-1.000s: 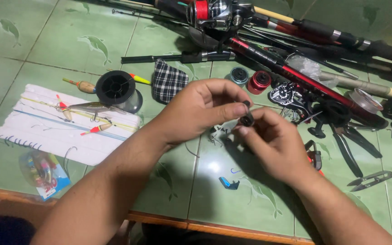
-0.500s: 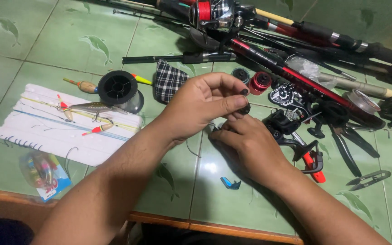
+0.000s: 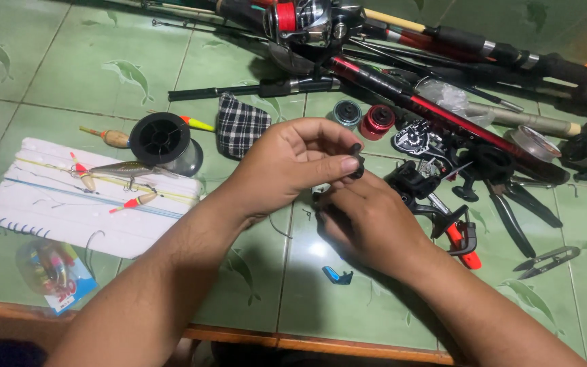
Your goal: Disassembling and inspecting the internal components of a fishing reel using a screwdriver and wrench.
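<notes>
Head view, small black part pinched in left hand

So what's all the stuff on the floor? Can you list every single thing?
small part: 1, black, pinched in left fingertips
line spool: 1, black, left of centre
checked pouch: 1, black and white, beside spool
foam board: 1, white, left, holding floats and a lure
small spools: 2, one red, one bluish, centre top
fishing rods: several, black and red, top right
pliers: 1, black, right
snips: 1, dark, far right
tiled floor: green
left hand: centre
right hand: below it
</notes>
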